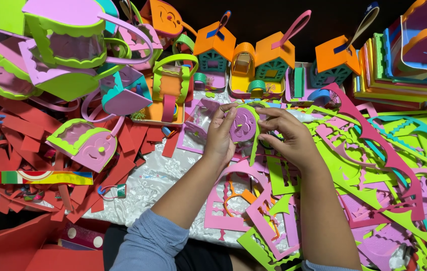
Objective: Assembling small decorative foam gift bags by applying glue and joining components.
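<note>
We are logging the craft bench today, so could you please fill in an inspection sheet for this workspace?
Surface: white patterned cloth, mostly covered.
Job's things: purple foam piece with a green scalloped strip.
Clutter: red foam scraps left, green and pink offcuts right, finished foam baskets, little orange-roofed houses at the back.
Hands: left hand and right hand both grip the piece.
Cables: nothing seen.
Surroundings: stacked foam sheets, dark background.
</note>
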